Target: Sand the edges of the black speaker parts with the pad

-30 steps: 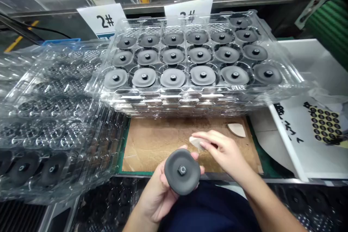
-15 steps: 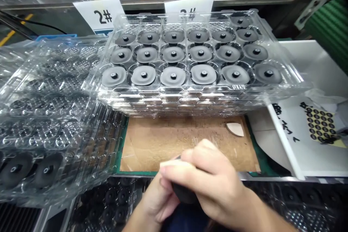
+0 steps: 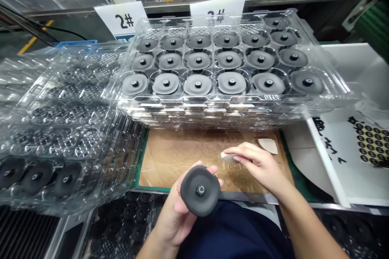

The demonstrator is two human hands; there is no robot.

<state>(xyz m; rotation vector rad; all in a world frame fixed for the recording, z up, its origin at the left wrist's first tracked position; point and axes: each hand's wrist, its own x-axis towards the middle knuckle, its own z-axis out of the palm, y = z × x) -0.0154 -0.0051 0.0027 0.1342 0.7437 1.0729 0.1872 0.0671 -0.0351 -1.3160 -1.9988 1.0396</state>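
My left hand (image 3: 179,206) grips a dark grey, rounded-square plastic part (image 3: 194,202) by its edges. The part's face with a short central post is turned up toward me. To the right, my right hand (image 3: 258,162) pinches a small white pad (image 3: 228,156) between thumb and fingers, above the cardboard sheet (image 3: 176,149). Pad and part are apart. Behind both hands, a stack of clear plastic trays (image 3: 225,105) carries rows of similar grey parts (image 3: 197,84), posts up, with some cells of its back row vacant.
More clear trays (image 3: 91,129) are stacked at the left, with several grey parts in the nearest row. A second white piece (image 3: 268,145) lies on the cardboard. At right, a white bin (image 3: 330,162) holds a sheet of round stickers (image 3: 372,143). Filled trays (image 3: 127,222) sit below the table edge.
My hands were together around the dark part; now they are apart. My right hand has moved up and right with the white pad, and the part's post side now shows in my left hand.
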